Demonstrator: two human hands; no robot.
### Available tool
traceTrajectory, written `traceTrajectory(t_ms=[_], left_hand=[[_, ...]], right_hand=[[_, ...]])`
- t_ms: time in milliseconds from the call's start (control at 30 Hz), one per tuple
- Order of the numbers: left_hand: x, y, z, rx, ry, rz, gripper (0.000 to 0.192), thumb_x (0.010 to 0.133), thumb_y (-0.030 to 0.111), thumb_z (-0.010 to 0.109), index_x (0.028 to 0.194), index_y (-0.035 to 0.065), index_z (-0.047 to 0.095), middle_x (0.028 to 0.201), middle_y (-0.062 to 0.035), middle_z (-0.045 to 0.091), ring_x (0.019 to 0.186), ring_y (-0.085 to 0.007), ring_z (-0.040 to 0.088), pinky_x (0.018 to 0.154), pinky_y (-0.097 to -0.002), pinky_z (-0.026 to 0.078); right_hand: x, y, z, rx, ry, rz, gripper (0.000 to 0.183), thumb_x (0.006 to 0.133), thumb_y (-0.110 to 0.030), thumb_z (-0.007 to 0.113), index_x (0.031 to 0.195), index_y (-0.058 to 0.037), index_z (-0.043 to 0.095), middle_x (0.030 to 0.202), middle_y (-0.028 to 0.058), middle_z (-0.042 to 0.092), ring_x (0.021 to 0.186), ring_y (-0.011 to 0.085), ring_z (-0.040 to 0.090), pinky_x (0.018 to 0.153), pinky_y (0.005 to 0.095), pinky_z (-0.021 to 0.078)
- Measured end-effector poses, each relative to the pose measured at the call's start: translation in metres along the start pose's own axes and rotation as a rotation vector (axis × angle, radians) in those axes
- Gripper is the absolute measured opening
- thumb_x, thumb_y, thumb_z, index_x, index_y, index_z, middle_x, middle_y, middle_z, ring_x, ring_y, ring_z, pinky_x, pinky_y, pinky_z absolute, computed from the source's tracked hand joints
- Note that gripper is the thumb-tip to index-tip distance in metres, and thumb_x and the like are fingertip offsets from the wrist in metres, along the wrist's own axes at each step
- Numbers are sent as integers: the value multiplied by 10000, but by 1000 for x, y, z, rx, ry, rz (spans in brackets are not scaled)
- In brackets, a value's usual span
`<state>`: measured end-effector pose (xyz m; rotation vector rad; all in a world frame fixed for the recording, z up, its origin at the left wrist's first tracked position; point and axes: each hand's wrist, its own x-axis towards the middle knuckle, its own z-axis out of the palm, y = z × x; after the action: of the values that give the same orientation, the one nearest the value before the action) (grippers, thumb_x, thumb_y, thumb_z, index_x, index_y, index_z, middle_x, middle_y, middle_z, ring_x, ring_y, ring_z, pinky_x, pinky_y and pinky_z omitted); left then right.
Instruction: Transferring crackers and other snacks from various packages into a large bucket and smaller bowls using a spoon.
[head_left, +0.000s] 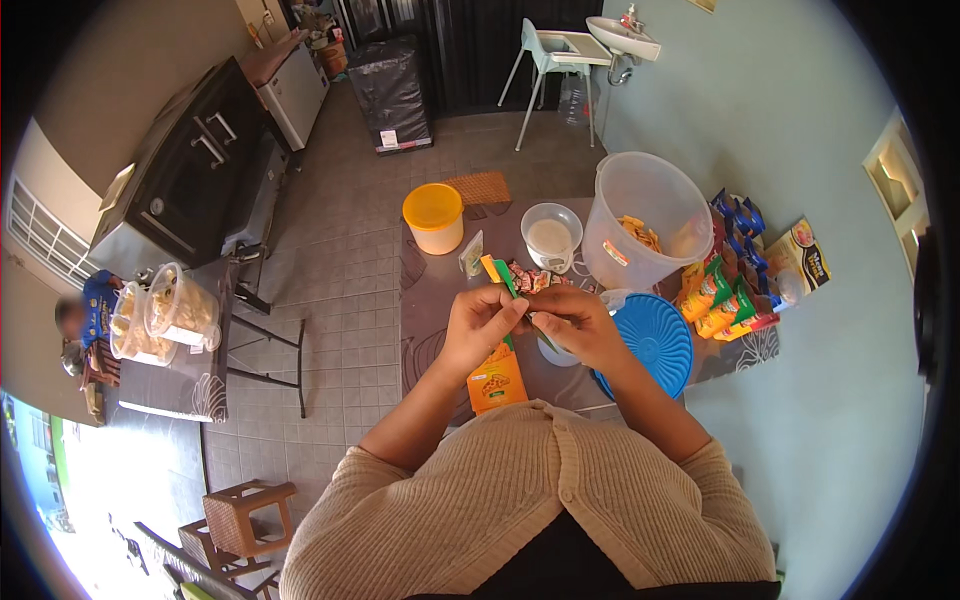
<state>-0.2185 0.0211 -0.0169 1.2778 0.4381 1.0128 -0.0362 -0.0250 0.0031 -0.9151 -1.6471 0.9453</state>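
Observation:
My left hand (484, 326) and my right hand (576, 324) meet over the table, both gripping a green and orange snack pouch (504, 274) by its edge. It is seen nearly edge-on, and the fingers cover much of it. Below my left hand lies a flat orange pouch (498, 381) with a food picture. Small red printed sachets (534, 277) lie just beyond the hands. Partly hidden under my right hand is a pale round container (559, 355). A ribbed blue plastic lid (651, 345) lies beside my right forearm.
Behind the sachets stands a kitchen scale with a bowl (551, 231). A large translucent bucket (637, 217) holds chips; upright snack pouches (724, 304) stand to its right. A yellow-lidded tub (433, 217) is far left. Clear tubs (180, 304) occupy another table, with a person (94, 307) beyond.

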Motion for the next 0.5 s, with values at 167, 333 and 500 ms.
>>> traceTrajectory(t_ms=[167, 333, 500], left_hand=[[2, -9, 2, -39, -17, -7, 196, 923, 124, 603, 769, 3, 599, 708, -40, 626, 668, -92, 596, 623, -229, 480], [5, -8, 3, -34, -43, -15, 201, 925, 128, 602, 767, 4, 597, 706, -43, 625, 669, -94, 597, 623, -232, 479], [6, -10, 2, -48, -53, -13, 203, 927, 128, 597, 767, 4, 593, 699, -42, 621, 673, -100, 598, 631, -240, 481]], right_hand=[[-3, -4, -3, 4, 18, 2, 248, 886, -201, 645, 1032, -4, 685, 856, 81, 656, 790, 140, 587, 710, 275, 448], [-5, -4, -6, -7, 24, 28, 244, 887, -200, 639, 1034, -12, 690, 849, 80, 663, 794, 145, 592, 717, 284, 450], [-3, -3, -8, -9, 4, 23, 230, 889, -186, 630, 1026, -11, 691, 837, 77, 666, 789, 153, 596, 719, 290, 452]])
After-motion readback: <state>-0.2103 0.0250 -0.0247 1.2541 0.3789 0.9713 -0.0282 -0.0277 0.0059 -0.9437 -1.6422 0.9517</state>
